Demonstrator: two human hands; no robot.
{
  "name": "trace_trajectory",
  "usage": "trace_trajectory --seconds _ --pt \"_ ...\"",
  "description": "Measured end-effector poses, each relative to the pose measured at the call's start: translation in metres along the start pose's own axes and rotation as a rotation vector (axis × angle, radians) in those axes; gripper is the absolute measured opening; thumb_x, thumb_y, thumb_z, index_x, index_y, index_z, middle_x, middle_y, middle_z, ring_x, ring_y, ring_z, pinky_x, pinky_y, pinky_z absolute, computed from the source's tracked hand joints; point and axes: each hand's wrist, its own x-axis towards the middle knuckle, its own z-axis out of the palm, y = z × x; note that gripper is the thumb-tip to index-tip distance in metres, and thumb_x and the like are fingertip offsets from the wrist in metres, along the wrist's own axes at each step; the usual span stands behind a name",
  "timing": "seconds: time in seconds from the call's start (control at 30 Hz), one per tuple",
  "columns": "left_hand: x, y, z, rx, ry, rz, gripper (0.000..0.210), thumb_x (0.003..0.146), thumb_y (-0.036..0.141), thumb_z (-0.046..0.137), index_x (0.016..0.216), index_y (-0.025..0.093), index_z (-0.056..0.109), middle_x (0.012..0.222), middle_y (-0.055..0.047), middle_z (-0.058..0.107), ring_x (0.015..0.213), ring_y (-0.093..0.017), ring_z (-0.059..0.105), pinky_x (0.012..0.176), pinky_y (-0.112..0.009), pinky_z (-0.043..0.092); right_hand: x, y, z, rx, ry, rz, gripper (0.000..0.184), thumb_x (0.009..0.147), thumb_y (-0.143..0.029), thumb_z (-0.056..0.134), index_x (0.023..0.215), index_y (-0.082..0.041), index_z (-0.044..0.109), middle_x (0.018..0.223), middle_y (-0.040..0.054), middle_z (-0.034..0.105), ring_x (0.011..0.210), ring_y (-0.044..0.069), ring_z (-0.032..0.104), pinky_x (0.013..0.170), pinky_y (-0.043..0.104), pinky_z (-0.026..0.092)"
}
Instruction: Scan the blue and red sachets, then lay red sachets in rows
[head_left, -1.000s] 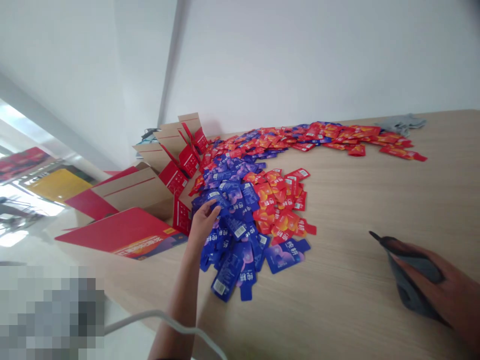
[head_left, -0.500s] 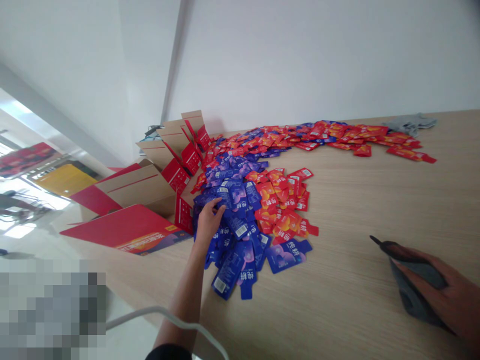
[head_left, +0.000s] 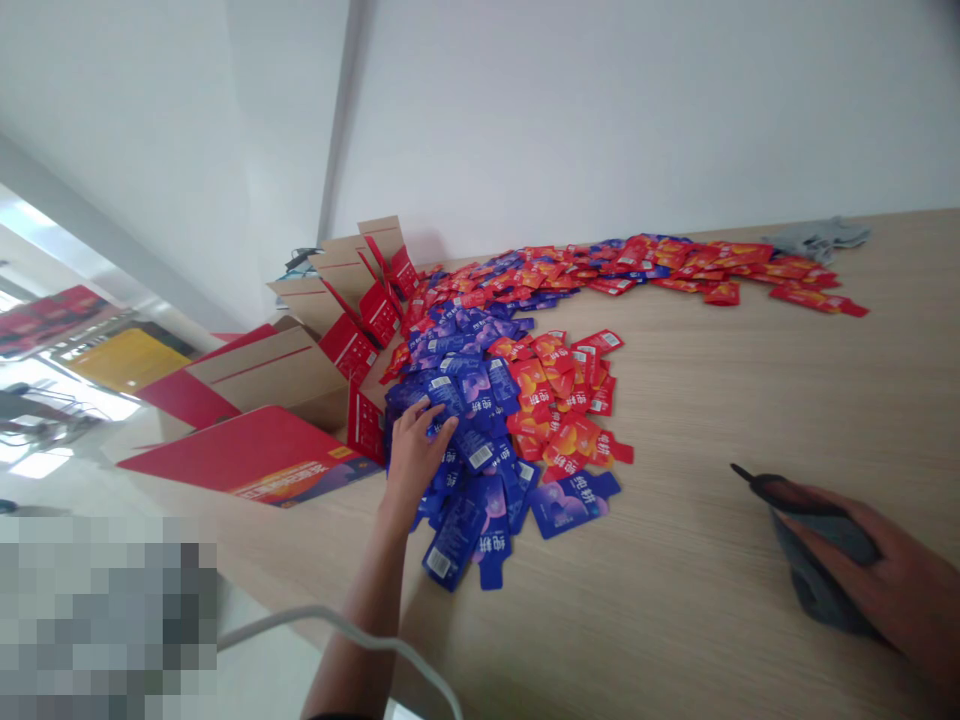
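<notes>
My left hand (head_left: 415, 455): fingers parted, thumb apart, on the pile of blue packets (head_left: 463, 510), left of centre. Right hand (head_left: 896, 575), near right: thumb and fingers closed round a dark grey thing (head_left: 814, 592) with a thin black tip (head_left: 741, 471). Blue packets carry big white Chinese characters (head_left: 580, 489), looks like 纯耕, plus white barcode labels (head_left: 439, 563). Red packets (head_left: 532, 385) just right of them, same lettering. Red box (head_left: 247, 450), left: white writing (head_left: 283, 484), too blurred to read.
</notes>
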Motion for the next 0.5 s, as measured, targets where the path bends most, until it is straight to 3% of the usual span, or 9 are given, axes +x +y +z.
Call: trace_trajectory --seconds 0.2,0.3,0.4,0.5 --pt "-0.012 0.005 -0.005 -0.029 -0.028 0.026 0.034 0.095 0.049 0.07 0.119 0.025 0.079 0.141 -0.013 0.065 0.134 -0.035 0.06 0.118 -0.054 0.045 0.001 0.003 0.002 0.006 0.017 -0.024 0.054 0.067 -0.072 0.065 0.108 -0.041 0.076 0.109 0.0029 0.08 0.104 0.047 0.074 0.097 0.064 0.057" --pt "-0.01 0.019 -0.011 -0.072 -0.046 0.065 0.031 0.1 0.049 0.064 0.115 0.026 0.079 0.136 -0.01 0.067 0.128 -0.031 0.063 0.113 -0.048 0.048 -0.001 0.005 0.003 0.011 0.041 -0.032 0.047 0.068 -0.072 0.066 0.105 -0.045 0.075 0.105 0.0016 0.08 0.099 0.047 0.074 0.094 0.065 0.058" --pt "0.012 0.036 -0.015 -0.091 -0.023 0.121 0.032 0.104 0.049 0.056 0.108 0.023 0.076 0.121 -0.009 0.069 0.111 -0.024 0.067 0.095 -0.036 0.054 -0.003 0.006 0.004 0.026 0.063 -0.041 0.042 0.069 -0.072 0.067 0.104 -0.049 0.075 0.098 0.0005 0.08 0.093 0.047 0.075 0.09 0.068 0.059" --pt "0.058 0.046 -0.012 -0.052 0.018 0.145 0.034 0.107 0.047 0.05 0.098 0.021 0.07 0.1 -0.008 0.069 0.095 -0.022 0.065 0.087 -0.033 0.051 -0.006 0.007 0.005 0.034 0.093 -0.059 0.038 0.069 -0.071 0.066 0.104 -0.057 0.072 0.097 -0.0027 0.08 0.088 0.047 0.075 0.082 0.068 0.061"
